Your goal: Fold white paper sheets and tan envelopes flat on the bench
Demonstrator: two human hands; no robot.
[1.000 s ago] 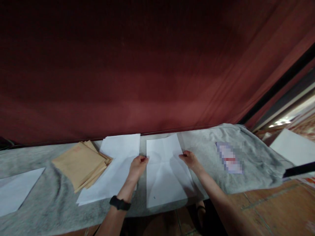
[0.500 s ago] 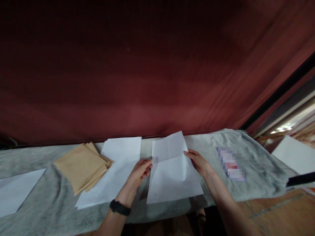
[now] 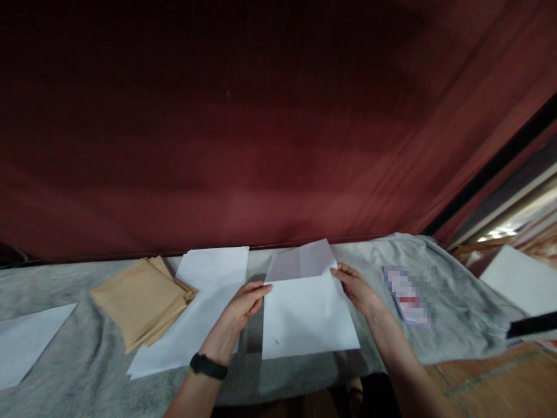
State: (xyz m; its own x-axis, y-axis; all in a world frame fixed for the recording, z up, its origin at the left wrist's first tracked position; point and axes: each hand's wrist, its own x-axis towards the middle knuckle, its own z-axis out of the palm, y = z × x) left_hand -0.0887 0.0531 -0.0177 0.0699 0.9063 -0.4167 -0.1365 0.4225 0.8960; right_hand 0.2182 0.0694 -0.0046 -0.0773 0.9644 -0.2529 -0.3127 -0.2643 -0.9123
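In the head view, we are facing a long table point(image 3: 461, 316) whose grey cloth is wrinkling near the right end and hanging over the near edge. Behind the far edge a red fabric wall point(image 3: 278, 151) is rising, glowing faintly low down and fading almost to black at the top. On the right, a dark bar point(image 3: 491, 165) is slanting across the wall, and beyond the table's right end a white panel point(image 3: 520, 281) is sitting before a bright, blurred area. Past the near right corner, brown floor tiles point(image 3: 500, 371) are showing.

By the middle of the near edge we are holding a creased sheet point(image 3: 311, 316) of white paper. A fold is running across it, its far part is tilting up in shade, and a small dark mark is showing by its near left corner. Our left hand point(image 3: 250, 301), wearing a black wristband point(image 3: 209, 367), is pinching the left side at the fold, thumb on top. Our right hand point(image 3: 354, 284) is gripping the right side close to the fold, its fingers less tightly gathered.

Left of us, brown envelopes point(image 3: 139, 302) are lying partly over white papers point(image 3: 213, 313). Another white sheet point(image 3: 32, 342) is resting farther left, and toward the right end a pixelated purple-and-white item point(image 3: 409, 297) is lying on the cloth.
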